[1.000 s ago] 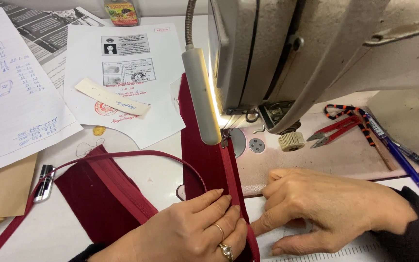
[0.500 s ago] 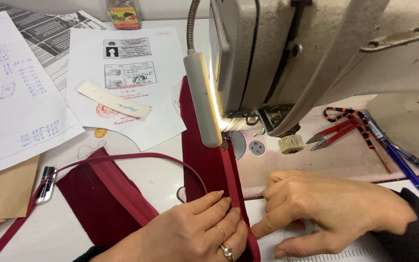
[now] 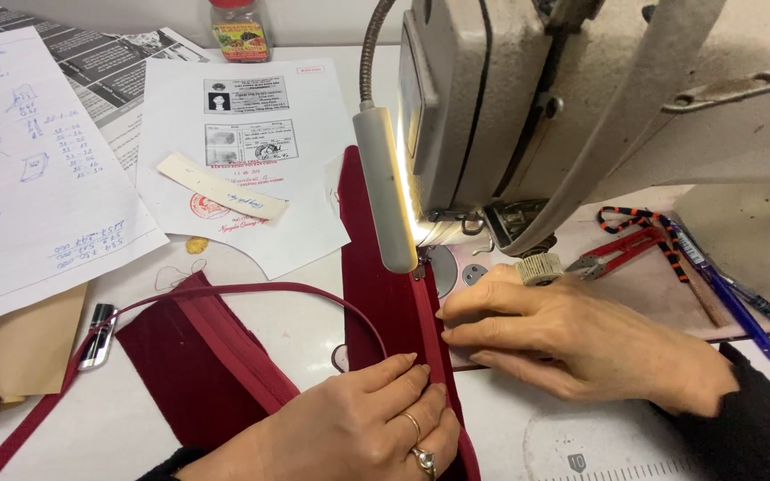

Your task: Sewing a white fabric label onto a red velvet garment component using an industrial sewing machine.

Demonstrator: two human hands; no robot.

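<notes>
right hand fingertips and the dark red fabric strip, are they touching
Touching. The head view shows the right hand with its fingertips pressed onto the edge of the dark red fabric strip, no gap between them, just below the sewing machine.

Red-lidded jar (image 3: 237, 28), colourful label, far edge

My hands are bare, with short, unpainted nails. On my left hand (image 3: 358, 428) I wear two rings: a thin plain band on one finger and, toward five o'clock from it, a chunkier ring with a small raised setting. My right hand (image 3: 572, 343) carries no ring that I can see, and a dark, almost black sleeve (image 3: 755, 428) covers its wrist.
</notes>
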